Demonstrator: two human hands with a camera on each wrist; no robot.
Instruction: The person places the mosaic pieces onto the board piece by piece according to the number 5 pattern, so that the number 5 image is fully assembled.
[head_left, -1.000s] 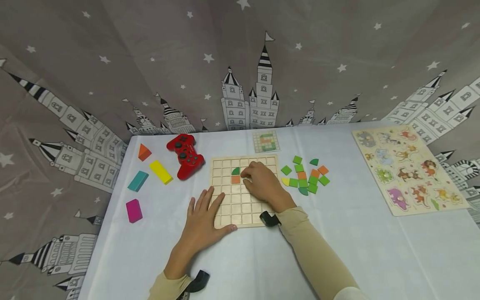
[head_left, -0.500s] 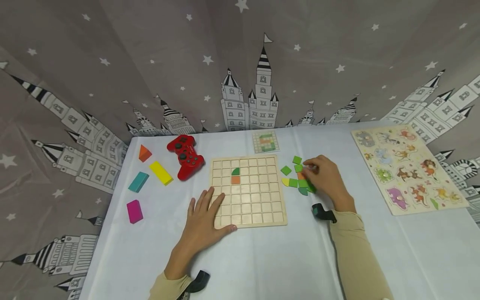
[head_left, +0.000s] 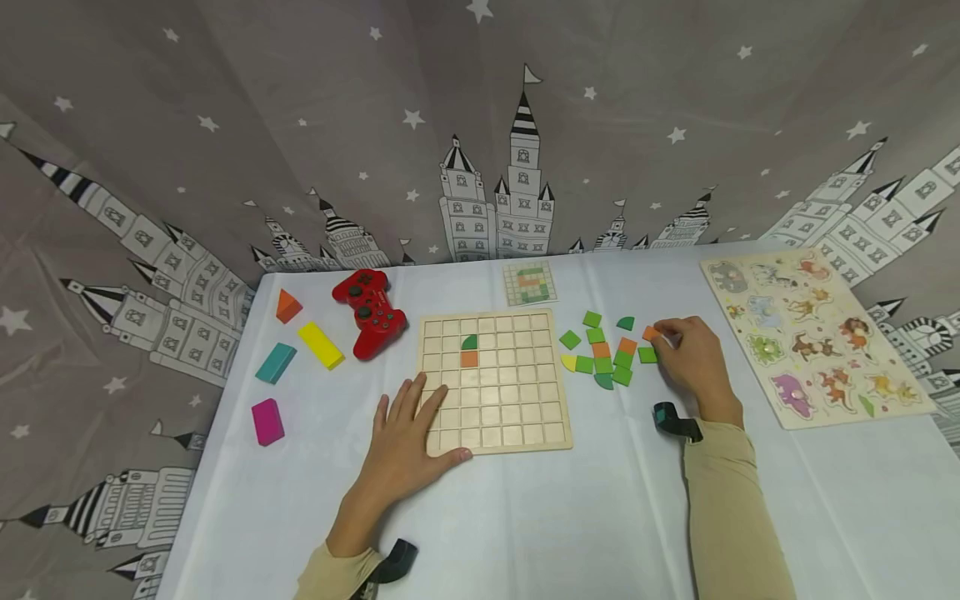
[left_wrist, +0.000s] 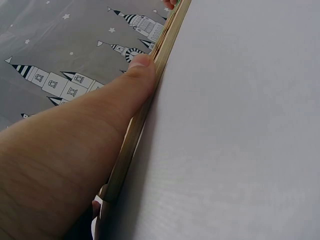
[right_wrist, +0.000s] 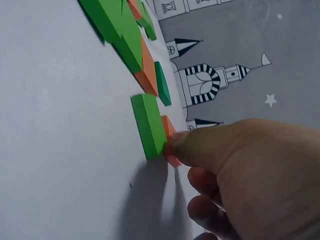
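My left hand lies with fingers spread over the lower left corner of a wooden grid board; its thumb rests along the near edge. On the grid sit a dark green quarter-round tile and, just below it, an orange square tile. Right of the loose tiles, my right hand pinches another orange square tile at the table surface. A green square tile lies right beside it. Several green and orange tiles, a yellow quarter-round tile and dark green ones lie between board and hand.
A small pattern card lies behind the board. Left of it are a red game controller and yellow, teal, magenta and orange blocks. An animal puzzle board lies at the right.
My right hand has moved from the grid board rightward over the loose tiles to the orange tile at their right side. A green tile near it has turned slightly. The left hand has stayed still.
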